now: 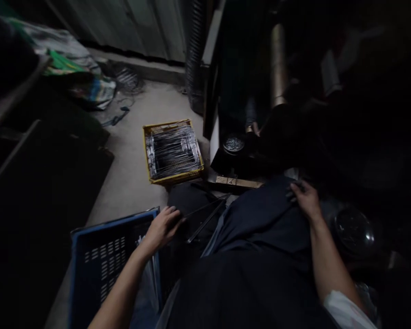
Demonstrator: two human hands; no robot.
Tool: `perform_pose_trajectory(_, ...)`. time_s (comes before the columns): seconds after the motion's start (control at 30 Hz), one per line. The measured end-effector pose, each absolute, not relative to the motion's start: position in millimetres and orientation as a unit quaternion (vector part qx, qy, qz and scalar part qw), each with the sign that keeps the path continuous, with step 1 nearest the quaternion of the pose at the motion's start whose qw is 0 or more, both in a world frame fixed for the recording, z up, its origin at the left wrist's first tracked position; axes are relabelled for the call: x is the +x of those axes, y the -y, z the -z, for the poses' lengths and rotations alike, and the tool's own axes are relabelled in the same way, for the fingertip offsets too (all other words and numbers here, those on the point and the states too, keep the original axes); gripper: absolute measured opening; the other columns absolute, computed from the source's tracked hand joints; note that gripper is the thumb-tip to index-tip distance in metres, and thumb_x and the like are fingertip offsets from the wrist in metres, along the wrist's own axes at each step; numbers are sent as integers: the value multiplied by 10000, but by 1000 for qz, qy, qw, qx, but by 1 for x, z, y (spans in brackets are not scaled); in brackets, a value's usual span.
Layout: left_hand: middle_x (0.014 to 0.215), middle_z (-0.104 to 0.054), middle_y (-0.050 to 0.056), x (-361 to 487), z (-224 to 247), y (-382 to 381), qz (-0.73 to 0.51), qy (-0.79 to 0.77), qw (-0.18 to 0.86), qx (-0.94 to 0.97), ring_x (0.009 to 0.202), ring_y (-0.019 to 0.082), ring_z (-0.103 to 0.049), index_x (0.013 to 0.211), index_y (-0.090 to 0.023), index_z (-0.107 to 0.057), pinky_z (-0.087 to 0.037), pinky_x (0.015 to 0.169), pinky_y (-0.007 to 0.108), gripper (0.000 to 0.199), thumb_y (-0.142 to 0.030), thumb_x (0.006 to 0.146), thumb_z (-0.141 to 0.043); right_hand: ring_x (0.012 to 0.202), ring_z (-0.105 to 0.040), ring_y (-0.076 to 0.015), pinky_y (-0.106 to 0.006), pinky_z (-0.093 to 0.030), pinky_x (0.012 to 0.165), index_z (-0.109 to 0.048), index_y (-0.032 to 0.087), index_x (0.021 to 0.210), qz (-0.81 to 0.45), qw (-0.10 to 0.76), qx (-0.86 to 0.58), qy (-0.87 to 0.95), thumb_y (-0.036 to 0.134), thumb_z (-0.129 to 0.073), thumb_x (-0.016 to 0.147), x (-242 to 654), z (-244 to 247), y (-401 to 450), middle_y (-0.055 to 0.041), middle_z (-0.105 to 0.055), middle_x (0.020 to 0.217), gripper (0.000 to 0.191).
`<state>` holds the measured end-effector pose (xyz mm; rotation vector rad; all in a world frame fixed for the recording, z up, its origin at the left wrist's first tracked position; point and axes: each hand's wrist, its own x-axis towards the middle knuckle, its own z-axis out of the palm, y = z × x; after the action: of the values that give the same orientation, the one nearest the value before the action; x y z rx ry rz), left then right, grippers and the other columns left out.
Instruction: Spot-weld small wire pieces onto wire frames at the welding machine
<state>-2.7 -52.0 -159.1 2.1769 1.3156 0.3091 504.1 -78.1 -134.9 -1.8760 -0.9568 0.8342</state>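
From the head camera, the person's left hand (161,229) is above the edge of a blue plastic crate (113,223). Its fingers (171,214) are curled and close together, near the ends of some thin metal rods (205,218). The rods lie over dark cloth and go to the right from the hand. I cannot tell if the fingers really pinch them.

The right hand (305,199) rests on the dark clothing (260,224) on the person's lap. Its fingers (296,188) are bent down onto the cloth and a little apart, and they hold nothing that I can see.

In front, on the concrete floor (126,178), stands a yellow crate (171,125) full of thin wire pieces (173,153). It is near the rods, but not touching the hands. A wooden strip (238,182) lies just to the right of this crate, and a round metal disc (233,144) is behind the strip. A metal bowl (354,233) sits in the dark, beside the right hand.
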Motion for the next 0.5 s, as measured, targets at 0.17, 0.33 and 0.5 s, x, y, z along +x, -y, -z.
perform_pose_trajectory(0.17,879,-740,93,10,155,-13,6,-516,289,806,797,271,-690,1035,-172,-636,-507,690,304,406,-488,909,-415,489,-628,-145,-195,-477,353,-593,179,888,-327,472,-728,374,614,-689,726,503,140,89,-25,-661,736,474)
perform_pose_trajectory(0.33,1016,-735,116,67,171,-103,139,-432,203,868,930,255,-680,1072,-164,-620,-455,735,262,286,-195,880,-411,556,-663,-167,-203,-488,386,-607,201,901,-321,453,-725,409,552,-620,807,531,134,91,-18,-668,761,364)
perform_pose_trajectory(0.5,898,-726,143,131,182,-129,146,-406,160,888,879,280,-660,859,-147,-645,-443,778,295,182,-126,806,-472,635,-680,-182,-260,-541,574,-624,181,962,-99,422,-818,378,461,-519,887,654,122,77,-59,-703,808,309)
